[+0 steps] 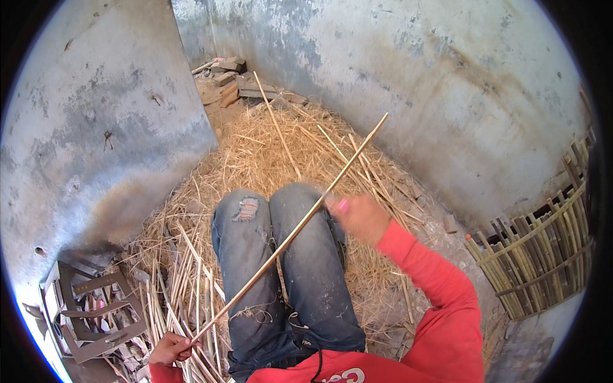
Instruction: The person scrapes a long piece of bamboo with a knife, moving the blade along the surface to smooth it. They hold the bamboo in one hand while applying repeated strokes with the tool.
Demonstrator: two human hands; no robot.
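Observation:
A long, pale stick (281, 246), which looks like split bamboo or cane, lies slantwise across my jeans-clad thighs (306, 255) and reaches up to the right. Its lower end is pinched in my left hand (171, 348), beside my left hip. Close to the stick's upper half, just past my right knee, is my right hand (361, 218), blurred by motion. Its fingers look curled, and a small pink thing (343, 205) shows at them; I cannot make out what it is. Whether this hand touches the stick is unclear.
Loose straw and shavings (255, 153) cover the floor, with several sticks (191, 281) at my left. A brown frame (102, 313) stands lower left. Bricks (230, 89) lie in the far corner. A slatted stick panel (536, 255) leans at the right by the wall (434, 115).

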